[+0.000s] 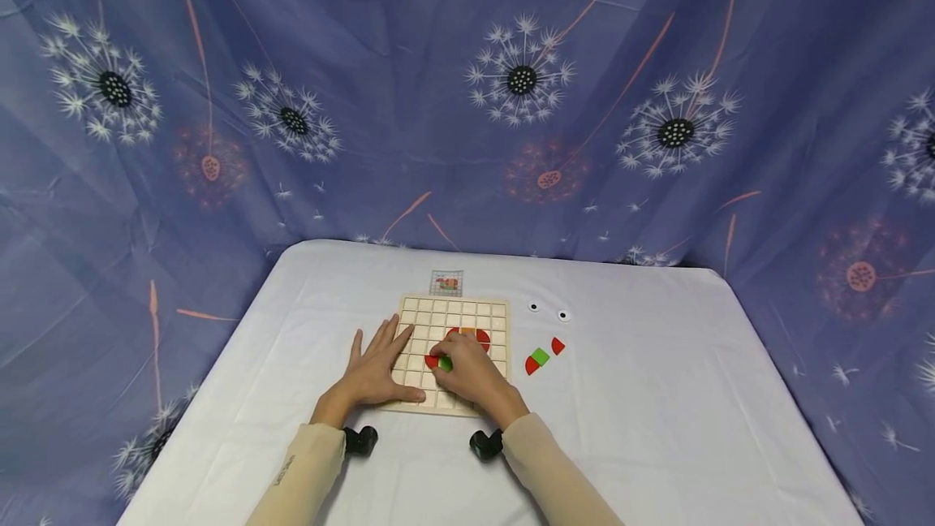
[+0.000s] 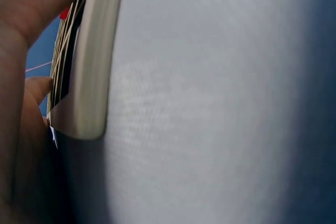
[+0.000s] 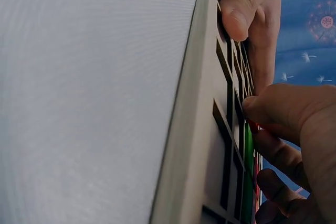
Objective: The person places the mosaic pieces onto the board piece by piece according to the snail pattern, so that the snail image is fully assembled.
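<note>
Room: blue-violet dandelion-print curtain (image 1: 409, 47) behind and at both sides; white-covered table (image 1: 657, 396) before it. Seen in head view alone, far side: one picture card (image 1: 446, 283); two eye discs (image 1: 563, 316). Seen in wrist views alone: the board's thick rim, side-on. On the table, left to right:
- Left hand (image 1: 372, 374), one: fingers straight, spread, resting on the board's left part.
- Gridded wooden board (image 1: 417, 318), one: bears one red piece (image 1: 431, 362) beside one green piece (image 1: 445, 364).
- Right hand (image 1: 471, 368), one: bent fingers at those two; pinching or pressing, cannot tell.
- Loose: two red quarter-rounds (image 1: 532, 366), one green square (image 1: 540, 356).
</note>
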A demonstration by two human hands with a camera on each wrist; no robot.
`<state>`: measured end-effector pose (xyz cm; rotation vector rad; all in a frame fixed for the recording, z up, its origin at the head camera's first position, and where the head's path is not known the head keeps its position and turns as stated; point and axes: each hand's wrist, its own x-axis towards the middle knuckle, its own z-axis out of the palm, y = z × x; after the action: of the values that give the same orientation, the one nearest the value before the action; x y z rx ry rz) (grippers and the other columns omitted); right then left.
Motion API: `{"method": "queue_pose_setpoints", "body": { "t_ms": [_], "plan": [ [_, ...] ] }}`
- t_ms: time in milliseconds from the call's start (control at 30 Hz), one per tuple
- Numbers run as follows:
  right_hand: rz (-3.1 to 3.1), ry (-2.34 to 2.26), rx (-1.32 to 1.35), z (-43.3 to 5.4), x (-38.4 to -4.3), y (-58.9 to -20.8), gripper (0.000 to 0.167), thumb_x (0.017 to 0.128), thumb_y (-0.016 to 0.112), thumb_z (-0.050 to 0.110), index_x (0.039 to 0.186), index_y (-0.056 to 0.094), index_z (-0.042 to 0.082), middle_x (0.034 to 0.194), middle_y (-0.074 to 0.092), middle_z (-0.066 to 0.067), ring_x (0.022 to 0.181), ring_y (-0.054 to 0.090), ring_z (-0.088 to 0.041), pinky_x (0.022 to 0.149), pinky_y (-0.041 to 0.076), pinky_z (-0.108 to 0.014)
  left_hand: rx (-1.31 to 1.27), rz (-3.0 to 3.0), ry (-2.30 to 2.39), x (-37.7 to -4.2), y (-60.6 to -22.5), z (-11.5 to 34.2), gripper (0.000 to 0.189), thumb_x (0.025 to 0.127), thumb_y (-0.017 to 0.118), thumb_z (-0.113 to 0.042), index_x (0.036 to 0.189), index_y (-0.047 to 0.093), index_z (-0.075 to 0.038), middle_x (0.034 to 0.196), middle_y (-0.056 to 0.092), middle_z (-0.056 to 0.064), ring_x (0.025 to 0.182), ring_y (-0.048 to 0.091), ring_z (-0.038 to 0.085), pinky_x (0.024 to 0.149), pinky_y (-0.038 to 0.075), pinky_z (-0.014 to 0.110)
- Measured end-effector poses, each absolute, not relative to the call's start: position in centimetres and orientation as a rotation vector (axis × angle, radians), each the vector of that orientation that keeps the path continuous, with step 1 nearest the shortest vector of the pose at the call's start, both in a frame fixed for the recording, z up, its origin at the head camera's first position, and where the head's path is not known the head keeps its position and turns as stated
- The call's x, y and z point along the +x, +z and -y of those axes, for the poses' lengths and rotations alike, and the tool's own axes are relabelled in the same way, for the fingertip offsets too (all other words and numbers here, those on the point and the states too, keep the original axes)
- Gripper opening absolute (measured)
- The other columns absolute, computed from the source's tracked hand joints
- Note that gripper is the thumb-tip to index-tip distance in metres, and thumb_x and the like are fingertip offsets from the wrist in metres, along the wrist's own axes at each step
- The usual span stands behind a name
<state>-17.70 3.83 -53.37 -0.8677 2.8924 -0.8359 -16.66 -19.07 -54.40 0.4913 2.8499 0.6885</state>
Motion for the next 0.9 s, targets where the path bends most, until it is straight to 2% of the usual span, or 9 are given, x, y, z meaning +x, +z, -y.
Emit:
{"method": "queue_pose_setpoints", "body": {
  "t_ms": [633, 900],
  "plan": [
    [-2.871, -0.836, -0.829, -4.1, -17.5, -53.3, 0.022, 0.094, 0.074, 0.023, 0.113, 0.079, 0.014, 0.121, 0.069, -0.003, 0.116, 0.054, -0.022, 0.099, 0.053, -0.037, 0.504, -2.854, 0.676, -16.6, -54.5, 19.0, 0.128, 0.068, 0.079, -0.076, 0.165, 0.025, -0.014, 0.173, 0.007, 0.019, 0.159, 0.010, 0.043, 0.121, -0.006, 0.072],
    [-2.865, -0.914, -0.781, -5.1, -17.0, -53.1, 0.031, 0.093, 0.074, 0.024, 0.123, 0.074, 0.014, 0.125, 0.068, -0.001, 0.119, 0.054, -0.020, 0.104, 0.051, -0.040, 0.495, -2.854, 0.690, -16.6, -54.5, 18.9, 0.128, 0.067, 0.080, -0.075, 0.165, 0.025, -0.013, 0.173, 0.008, 0.020, 0.159, 0.010, 0.043, 0.121, -0.006, 0.072]
  ]
}}
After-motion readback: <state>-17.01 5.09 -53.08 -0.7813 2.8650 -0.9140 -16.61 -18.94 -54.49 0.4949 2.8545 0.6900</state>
